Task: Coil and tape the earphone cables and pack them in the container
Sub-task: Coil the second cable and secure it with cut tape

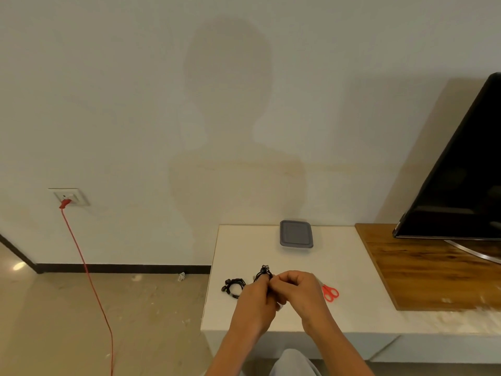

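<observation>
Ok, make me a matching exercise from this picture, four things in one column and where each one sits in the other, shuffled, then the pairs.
1 grey container
2 red scissors
3 lying earphone coil
4 held earphone cable

A gripped by left hand and right hand
B on the table, right of the hands
C far side of the table, near the wall
D on the table, left of the hands

Pairs: 1-C, 2-B, 3-D, 4-A
</observation>
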Tool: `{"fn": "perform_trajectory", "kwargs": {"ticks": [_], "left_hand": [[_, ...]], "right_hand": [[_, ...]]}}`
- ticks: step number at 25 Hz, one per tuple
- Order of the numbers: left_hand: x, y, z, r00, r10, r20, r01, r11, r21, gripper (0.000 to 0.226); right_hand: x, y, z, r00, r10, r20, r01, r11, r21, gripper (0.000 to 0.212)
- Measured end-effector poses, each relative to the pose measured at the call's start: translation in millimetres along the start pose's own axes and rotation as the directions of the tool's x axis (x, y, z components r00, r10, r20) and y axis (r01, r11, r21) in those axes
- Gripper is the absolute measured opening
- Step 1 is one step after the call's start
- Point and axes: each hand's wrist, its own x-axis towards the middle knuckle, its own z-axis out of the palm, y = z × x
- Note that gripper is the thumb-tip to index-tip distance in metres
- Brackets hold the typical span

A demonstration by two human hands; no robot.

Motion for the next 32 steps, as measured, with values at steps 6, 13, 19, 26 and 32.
{"fn": "perform_trajectory", "kwargs": {"ticks": [6, 13, 19, 26, 32], "left_hand": [[-4.3, 4.0, -0.4, 0.999, 0.007, -0.049, -0.008, 1.0, -0.004, 0.01], [-6.8, 3.9, 3.4, 0.998, -0.022, -0.066, 0.026, 0.998, 0.053, 0.017], [-10.3, 6.5, 2.8, 1.0, -0.008, -0.005, 0.008, 1.0, 0.029, 0.025], [-28.2, 9.0, -19.1, 0.941, 0.079, 0.328, 0.163, 0.745, -0.647, 0.047], [-15.5, -0.3, -9.6, 0.935, -0.045, 0.352, 0.339, 0.41, -0.847, 0.04]], "right_hand": [[-1.0, -7.1, -5.9, 0.993, 0.119, -0.001, -0.117, 0.978, 0.17, 0.027], [-4.6, -11.8, 1.7, 0.994, 0.092, -0.054, -0.09, 0.995, 0.032, 0.028], [-7.8, -14.7, 12.4, 0.995, -0.081, -0.05, 0.065, 0.96, -0.274, 0.033], [-14.4, -4.8, 14.0, 0.973, -0.226, -0.048, 0.179, 0.87, -0.46, 0.038], [-14.7, -5.7, 14.8, 0.924, -0.381, -0.02, 0.279, 0.71, -0.646, 0.014]]}}
